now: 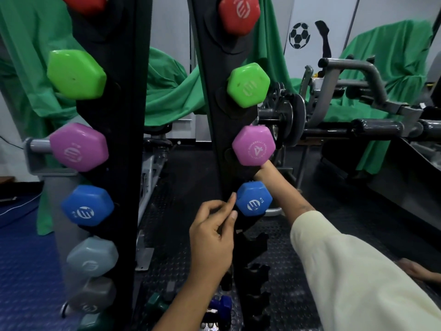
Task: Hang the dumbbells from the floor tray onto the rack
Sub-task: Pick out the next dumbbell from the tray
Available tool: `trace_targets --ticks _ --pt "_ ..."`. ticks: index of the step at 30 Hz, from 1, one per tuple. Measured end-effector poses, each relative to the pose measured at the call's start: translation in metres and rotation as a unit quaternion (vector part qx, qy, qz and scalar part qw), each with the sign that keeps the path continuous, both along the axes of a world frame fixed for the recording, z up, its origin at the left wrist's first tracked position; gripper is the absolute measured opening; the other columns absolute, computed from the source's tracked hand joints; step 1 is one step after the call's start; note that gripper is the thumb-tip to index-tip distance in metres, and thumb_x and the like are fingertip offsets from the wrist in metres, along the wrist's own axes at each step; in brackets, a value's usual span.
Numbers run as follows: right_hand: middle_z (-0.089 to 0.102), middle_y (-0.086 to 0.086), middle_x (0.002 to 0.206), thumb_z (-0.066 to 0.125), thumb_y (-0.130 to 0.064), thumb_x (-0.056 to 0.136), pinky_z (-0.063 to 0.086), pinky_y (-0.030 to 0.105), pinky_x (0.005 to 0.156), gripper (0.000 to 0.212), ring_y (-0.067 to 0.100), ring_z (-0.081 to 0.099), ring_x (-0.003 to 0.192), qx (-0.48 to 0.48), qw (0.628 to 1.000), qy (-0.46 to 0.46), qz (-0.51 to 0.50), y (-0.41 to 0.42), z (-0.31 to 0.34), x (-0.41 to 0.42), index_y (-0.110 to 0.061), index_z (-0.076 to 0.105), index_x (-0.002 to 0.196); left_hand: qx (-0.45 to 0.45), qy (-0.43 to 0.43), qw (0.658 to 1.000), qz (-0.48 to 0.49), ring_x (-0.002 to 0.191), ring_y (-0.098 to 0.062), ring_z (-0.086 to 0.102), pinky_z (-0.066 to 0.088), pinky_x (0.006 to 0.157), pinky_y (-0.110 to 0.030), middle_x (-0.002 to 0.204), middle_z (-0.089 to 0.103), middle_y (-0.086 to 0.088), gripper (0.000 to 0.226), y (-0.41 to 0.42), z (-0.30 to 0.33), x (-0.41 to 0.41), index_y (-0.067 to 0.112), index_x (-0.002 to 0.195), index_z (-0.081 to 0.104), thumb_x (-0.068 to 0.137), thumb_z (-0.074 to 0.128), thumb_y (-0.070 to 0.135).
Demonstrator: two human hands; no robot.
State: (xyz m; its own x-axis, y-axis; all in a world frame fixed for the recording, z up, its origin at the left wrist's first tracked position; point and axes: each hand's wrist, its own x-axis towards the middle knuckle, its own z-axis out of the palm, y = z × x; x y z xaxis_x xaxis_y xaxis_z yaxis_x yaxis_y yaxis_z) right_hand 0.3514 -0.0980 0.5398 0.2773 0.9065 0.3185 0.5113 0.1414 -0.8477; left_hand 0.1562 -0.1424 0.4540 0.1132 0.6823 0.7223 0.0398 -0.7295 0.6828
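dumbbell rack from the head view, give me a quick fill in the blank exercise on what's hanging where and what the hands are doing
1. On the right upright, the dumbbell just above the blue dumbbell is ____.
2. The number printed on the pink dumbbell is ____.
3. The hand reaching behind the blue dumbbell is the ____ one.
4. The topmost dumbbell on the right upright is ____.

Missing words: pink; 4; right; red

A large "4" and the word "DUMBBELL" stand on the pink dumbbell [253, 145] end; "5 LB" on the blue dumbbell [253, 199] below it.
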Motion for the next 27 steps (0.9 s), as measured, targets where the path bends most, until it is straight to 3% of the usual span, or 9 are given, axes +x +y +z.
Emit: trace_targets --ticks 4,7,9,11,13,14,17,22,27 --pt "0.074 0.000 0.074 0.047 0.014 0.094 0.053 0.026 0.059 0.036 0.010 0.067 0.061 -0.010 0.986 0.165 0.005 -0.036 0.012 -0.023 -0.011 0.072 0.089 -0.017 0.013 1.000 -0.004 0.098 -0.008 0.071 0.056 0.080 -0.018 0.102 0.071 0.015 0.018 0.021 0.000 -0.017 0.020 0.110 0.082 0.096 0.073 0.013" --pt "0.076 -0.007 0.075 0.049 -0.003 0.105 0.053 0.019 0.057 0.030 0.005 0.070 0.066 0.030 0.960 0.276 -0.039 -0.063 0.010 -0.044 -0.017 0.073 0.092 -0.055 -0.013 0.998 -0.009 0.089 -0.005 0.070 0.055 0.076 -0.027 0.092 0.074 0.012 0.022 0.038 0.008 -0.018 0.018 0.096 0.079 0.100 0.065 0.035" --pt "0.078 -0.011 0.089 0.051 -0.021 0.109 0.055 0.023 0.072 0.026 0.007 0.071 0.086 0.057 0.961 0.238 -0.128 -0.073 0.001 -0.058 -0.024 0.074 0.097 -0.089 -0.022 0.995 -0.044 0.088 -0.003 0.067 0.051 0.077 -0.028 0.093 0.073 0.008 0.040 0.056 0.019 -0.010 0.023 0.103 0.072 0.099 0.057 0.059" --pt "0.075 -0.010 0.110 0.049 -0.036 0.109 0.054 0.032 0.093 0.028 0.009 0.067 0.106 0.075 0.970 0.126 -0.195 -0.084 -0.013 -0.073 -0.025 0.075 0.114 -0.122 -0.037 0.982 -0.138 0.107 -0.002 0.065 0.050 0.092 -0.023 0.117 0.070 0.006 0.068 0.073 0.033 0.003 0.028 0.132 0.060 0.086 0.056 0.079" --pt "0.065 -0.008 0.135 0.051 -0.042 0.107 0.045 0.032 0.110 0.038 0.008 0.058 0.126 0.085 0.973 0.030 -0.214 -0.097 -0.024 -0.092 -0.024 0.065 0.137 -0.184 -0.069 0.946 -0.256 0.130 -0.010 0.059 0.048 0.108 -0.026 0.144 0.060 0.002 0.104 0.085 0.044 0.020 0.029 0.157 0.036 0.074 0.067 0.084" --pt "0.059 -0.008 0.143 0.054 -0.042 0.105 0.042 0.030 0.114 0.045 0.007 0.052 0.133 0.098 0.971 0.005 -0.220 -0.102 -0.028 -0.100 -0.023 0.057 0.146 -0.206 -0.078 0.930 -0.294 0.135 -0.015 0.057 0.047 0.112 -0.031 0.150 0.057 0.001 0.112 0.087 0.049 0.026 0.029 0.160 0.031 0.071 0.072 0.082" --pt "0.044 -0.002 0.156 0.055 -0.044 0.103 0.038 0.033 0.119 0.058 0.013 0.042 0.144 0.121 0.960 -0.036 -0.251 -0.096 -0.039 -0.117 -0.020 0.041 0.154 -0.216 -0.087 0.908 -0.349 0.132 -0.025 0.061 0.048 0.111 -0.043 0.142 0.064 -0.003 0.106 0.097 0.054 0.028 0.026 0.147 0.047 0.061 0.087 0.073" --pt "0.033 0.013 0.156 0.056 -0.034 0.103 0.037 0.052 0.117 0.056 0.033 0.036 0.146 0.168 0.920 -0.127 -0.332 -0.071 -0.059 -0.133 -0.012 0.038 0.152 -0.247 -0.035 0.907 -0.339 0.121 -0.023 0.068 0.051 0.104 -0.040 0.129 0.072 -0.007 0.074 0.107 0.051 0.022 0.023 0.133 0.060 0.068 0.084 0.051" --pt "0.035 0.013 0.152 0.054 -0.039 0.104 0.046 0.053 0.109 0.054 0.032 0.042 0.138 0.198 0.909 -0.166 -0.327 -0.068 -0.069 -0.122 -0.013 0.040 0.149 -0.215 0.019 0.945 -0.247 0.113 -0.011 0.069 0.053 0.104 -0.040 0.118 0.075 0.003 0.063 0.108 0.048 0.026 0.033 0.120 0.066 0.066 0.073 0.065"
